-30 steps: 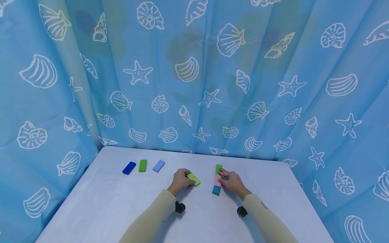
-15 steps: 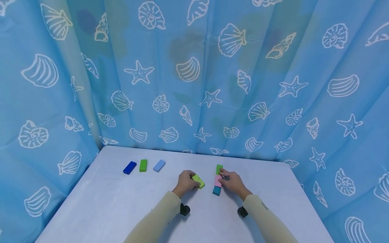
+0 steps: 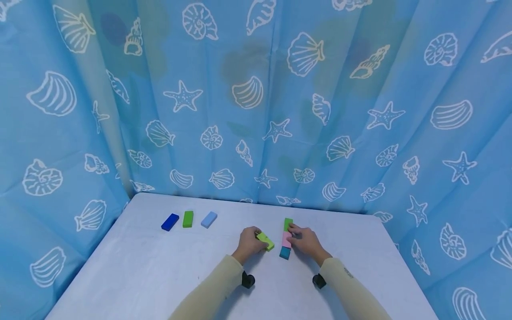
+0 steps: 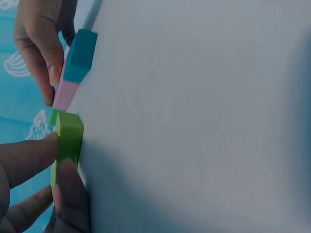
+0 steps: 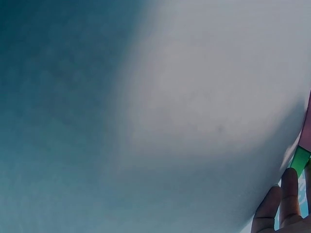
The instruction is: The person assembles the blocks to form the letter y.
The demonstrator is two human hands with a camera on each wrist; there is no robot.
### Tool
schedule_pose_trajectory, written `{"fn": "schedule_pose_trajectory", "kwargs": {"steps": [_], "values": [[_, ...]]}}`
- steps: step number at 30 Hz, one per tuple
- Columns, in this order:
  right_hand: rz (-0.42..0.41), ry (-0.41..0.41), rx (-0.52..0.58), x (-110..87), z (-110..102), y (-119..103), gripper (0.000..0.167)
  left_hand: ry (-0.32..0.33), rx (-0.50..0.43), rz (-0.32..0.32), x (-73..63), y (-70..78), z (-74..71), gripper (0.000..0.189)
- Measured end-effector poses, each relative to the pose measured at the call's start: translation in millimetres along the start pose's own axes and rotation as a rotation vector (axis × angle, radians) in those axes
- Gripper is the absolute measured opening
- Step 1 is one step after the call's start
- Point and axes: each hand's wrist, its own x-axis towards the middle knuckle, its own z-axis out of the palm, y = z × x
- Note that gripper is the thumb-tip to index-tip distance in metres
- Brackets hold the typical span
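My left hand (image 3: 249, 243) pinches a lime-green block (image 3: 266, 241) between thumb and fingers, just left of a row of blocks. That row runs front to back: a teal block (image 3: 285, 253) nearest me, a pink block (image 3: 286, 239) in the middle, a green block (image 3: 288, 223) at the far end. My right hand (image 3: 306, 241) reaches in from the right, its fingertips touching the pink and green blocks. In the left wrist view, the lime-green block (image 4: 69, 135) is close to the row but looks apart from it; whether it touches the table is unclear.
A dark blue block (image 3: 170, 222), another green block (image 3: 188, 219) and a light blue block (image 3: 209, 219) lie apart at the back left of the white table (image 3: 120, 275). A blue curtain (image 3: 256, 111) with shell prints hangs behind the table and at its sides.
My left hand has moved right and slightly toward me, bringing the lime-green block closer to the row. The right hand and the other blocks have stayed put.
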Motion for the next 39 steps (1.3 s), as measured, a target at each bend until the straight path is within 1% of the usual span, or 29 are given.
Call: {"fn": "schedule_pose_trajectory", "kwargs": {"steps": [7, 10, 14, 19, 22, 26, 29, 34, 39], "values": [[-0.014, -0.009, -0.022, -2.0, 4.2, 4.5, 0.046, 0.027, 0.021, 0.004, -10.1, 2.8, 7.8, 0.044], [-0.015, 0.001, -0.022, -2.0, 1.8, 3.2, 0.046, 0.042, 0.023, 0.008, -10.8, 6.0, 9.4, 0.044], [-0.017, -0.001, -0.007, -1.5, -1.0, 0.6, 0.046, 0.055, 0.038, -0.003, -10.3, 9.2, 11.5, 0.044], [-0.015, -0.004, 0.006, -1.2, -0.4, -0.1, 0.045, 0.071, 0.047, 0.007, -10.8, 8.0, 13.4, 0.044], [-0.007, -0.005, 0.009, -1.1, 1.2, 0.8, 0.045, 0.080, 0.027, 0.004, -11.6, 5.2, 13.8, 0.044], [-0.011, -0.003, -0.003, -0.6, 1.7, 1.4, 0.045, 0.083, -0.031, -0.005, -10.9, 1.8, 13.2, 0.042], [-0.016, 0.004, -0.007, -0.4, 0.3, 0.0, 0.045, 0.077, -0.070, 0.004, -8.5, -0.1, 12.0, 0.039], [-0.012, 0.003, -0.003, 0.3, -0.6, -0.8, 0.045, 0.078, -0.093, 0.028, -5.9, -4.6, 12.3, 0.036], [-0.004, 0.003, 0.000, 0.9, 0.7, 0.7, 0.044, 0.092, -0.092, 0.041, -5.7, -6.9, 14.4, 0.036]]}}
